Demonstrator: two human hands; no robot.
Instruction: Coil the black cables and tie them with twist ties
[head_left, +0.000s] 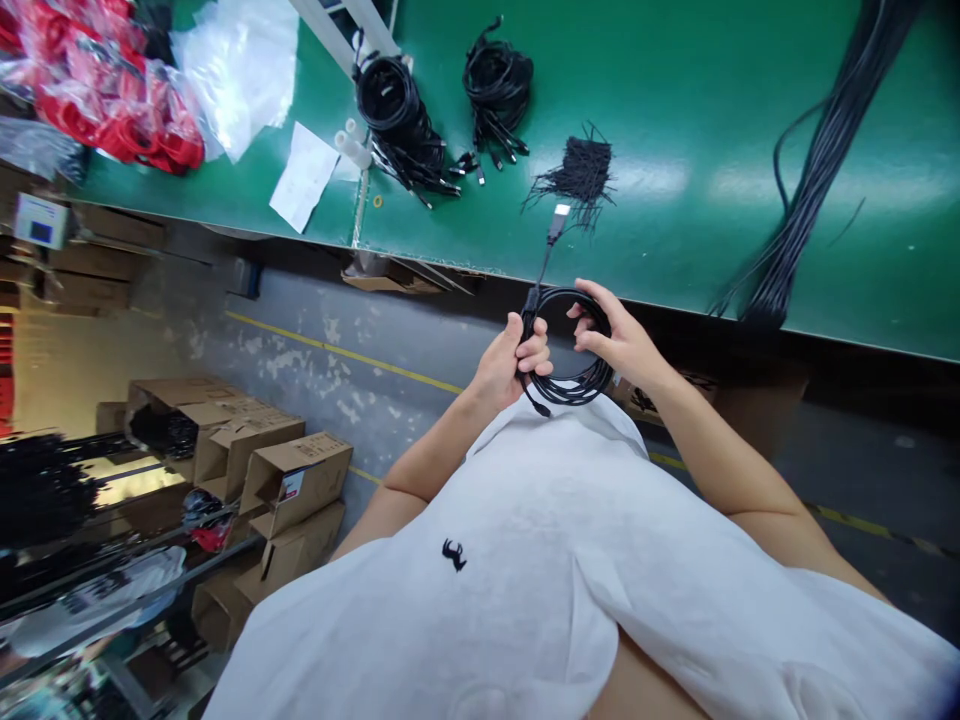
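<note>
A black USB cable (576,391) is wound into a ring in front of my body, just off the near edge of the table. My left hand (517,362) is closed around the ring's left side, with the thumb on top. On the opposite side, my right hand (616,335) curls round the coil, its fingertips showing inside the ring. One end, a USB plug (557,225), sticks up past the table edge. A smaller connector (540,408) hangs below my left hand. A pile of short black ties (583,170) lies on the table beyond the plug.
On the green table (675,120) lie two bundles of coiled cables (397,110) (499,80), a white paper (304,178) and red items in plastic (127,100). Long black cables (821,170) lie at the right. Cardboard boxes (296,480) stand on the floor at left.
</note>
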